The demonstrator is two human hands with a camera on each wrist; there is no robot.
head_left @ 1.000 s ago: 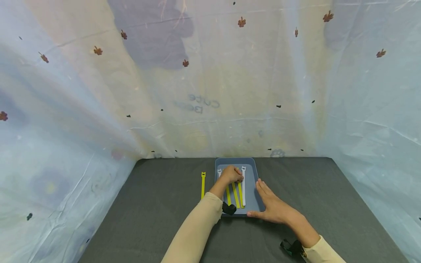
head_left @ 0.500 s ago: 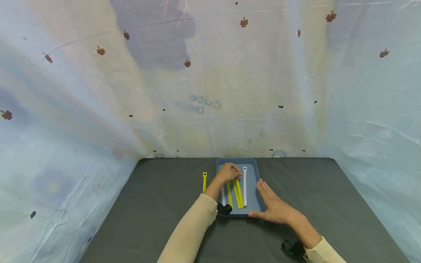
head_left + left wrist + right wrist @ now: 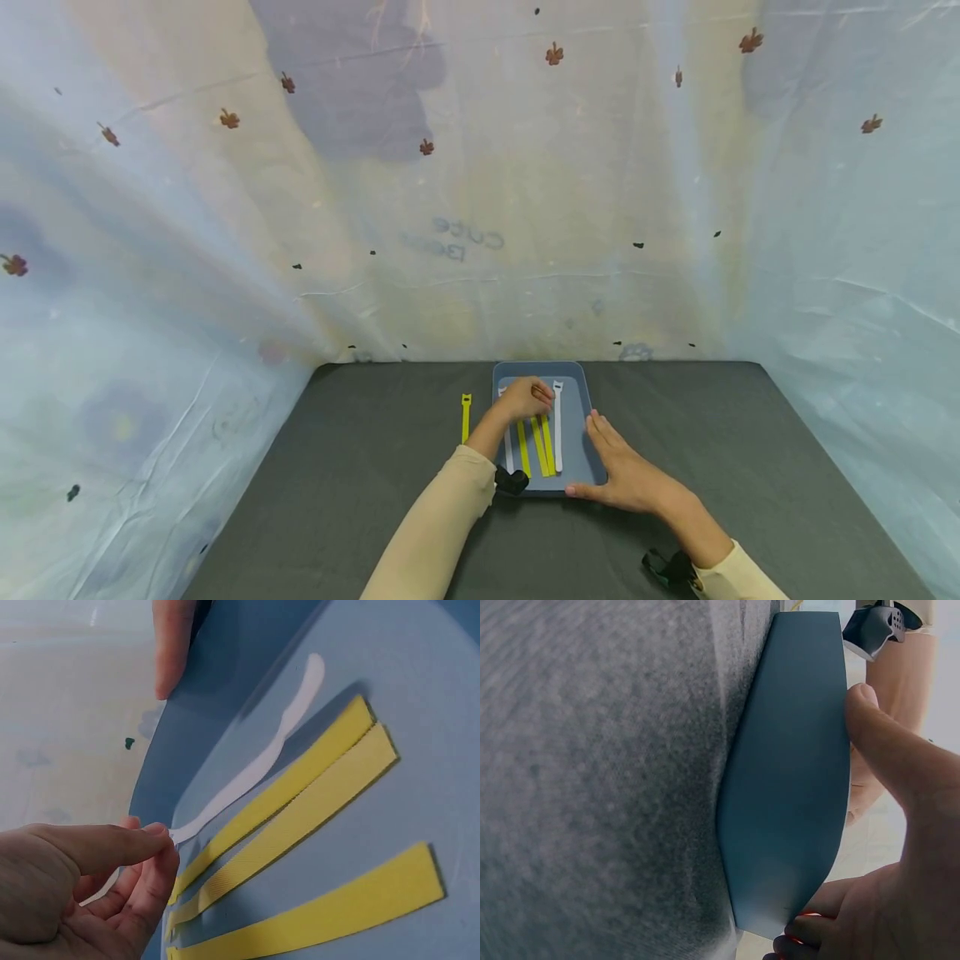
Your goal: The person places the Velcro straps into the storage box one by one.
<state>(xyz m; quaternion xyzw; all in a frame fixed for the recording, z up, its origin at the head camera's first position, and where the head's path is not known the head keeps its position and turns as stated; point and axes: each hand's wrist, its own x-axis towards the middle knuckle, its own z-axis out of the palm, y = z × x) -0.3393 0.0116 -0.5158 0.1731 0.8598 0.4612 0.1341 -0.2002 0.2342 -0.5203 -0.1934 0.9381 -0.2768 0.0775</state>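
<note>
My left hand (image 3: 527,400) reaches over a blue-grey tray (image 3: 577,425). In the left wrist view, its thumb and index finger pinch the end of a white hook-and-loop cable tie (image 3: 255,769), the rightmost in the tray. Two yellow ties (image 3: 277,832) lie close together beside it, and a third yellow tie (image 3: 352,911) sits apart. Another white tie (image 3: 509,450) lies along the tray's left side, partly hidden by my left hand. My right hand (image 3: 626,475) rests against the tray's near right corner, thumb and fingers extended, thumb at the rim in the right wrist view.
Left of the tray, one yellow cable tie (image 3: 466,417) lies on the dark grey tablecloth (image 3: 375,467), its lower end behind my left sleeve. A patterned pale curtain (image 3: 480,292) hangs at the table's back edge and both sides.
The right-hand yellow tie in the tray has shifted left, closer to the yellow one beside it. My left hand has moved slightly left overall. My right hand stays at the tray corner.
</note>
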